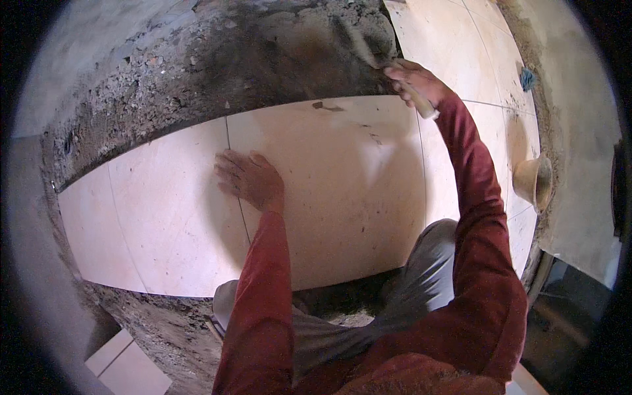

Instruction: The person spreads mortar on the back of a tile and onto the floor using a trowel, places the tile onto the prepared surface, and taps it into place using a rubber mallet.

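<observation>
My left hand (253, 181) lies flat on the pale floor tiles (329, 197), fingers spread across the joint between two of them. In my right hand (421, 82) is a trowel (424, 105), gripped by its light-coloured handle. Its blade points away from me, up and to the left, over the dark wet mortar (296, 52) beyond the tile row. The blade is blurred and dim, so I cannot tell whether it touches the mortar. A small dark scrap (327, 106) rests near the far edge of the middle tile.
More tiles (447, 46) run along the right side, where a pale round pot (532, 183) stands by the wall. A bluish crumpled bit (527, 79) sits above it. Rough rubble (131, 92) borders the far left. Loose tile pieces (128, 368) lie at the lower left.
</observation>
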`<state>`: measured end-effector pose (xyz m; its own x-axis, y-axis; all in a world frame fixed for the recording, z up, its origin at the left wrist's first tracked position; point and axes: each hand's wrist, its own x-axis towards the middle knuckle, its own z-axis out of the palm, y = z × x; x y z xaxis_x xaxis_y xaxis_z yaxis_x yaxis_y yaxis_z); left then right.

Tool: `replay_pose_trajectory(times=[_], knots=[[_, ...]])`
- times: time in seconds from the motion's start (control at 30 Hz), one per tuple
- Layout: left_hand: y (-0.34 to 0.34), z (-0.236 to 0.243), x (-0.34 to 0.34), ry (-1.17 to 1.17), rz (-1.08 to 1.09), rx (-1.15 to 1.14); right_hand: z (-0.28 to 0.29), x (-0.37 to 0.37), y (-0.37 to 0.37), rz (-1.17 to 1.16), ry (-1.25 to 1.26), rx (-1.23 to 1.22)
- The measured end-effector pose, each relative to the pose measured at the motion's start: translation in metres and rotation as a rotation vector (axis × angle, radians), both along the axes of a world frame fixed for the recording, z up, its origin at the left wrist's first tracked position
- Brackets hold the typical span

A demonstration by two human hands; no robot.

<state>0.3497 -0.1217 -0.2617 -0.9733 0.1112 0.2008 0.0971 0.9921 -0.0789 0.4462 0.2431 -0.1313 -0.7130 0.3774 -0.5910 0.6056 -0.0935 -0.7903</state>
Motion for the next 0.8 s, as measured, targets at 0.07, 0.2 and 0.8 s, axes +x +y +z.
replay_pose_trajectory(times=[0.07,0.2,0.8], knots=[[0.009,0.004,0.007,-0.033,-0.012,-0.007,-0.014,0.019,0.03,-0.264,0.036,-0.076],[0.033,0.0,0.013,-0.072,-0.055,0.031,-0.063,0.009,0.08,-0.506,0.225,-0.309],[0.018,-0.002,0.009,-0.014,-0.044,-0.055,-0.02,-0.114,-0.06,0.718,0.006,1.524]])
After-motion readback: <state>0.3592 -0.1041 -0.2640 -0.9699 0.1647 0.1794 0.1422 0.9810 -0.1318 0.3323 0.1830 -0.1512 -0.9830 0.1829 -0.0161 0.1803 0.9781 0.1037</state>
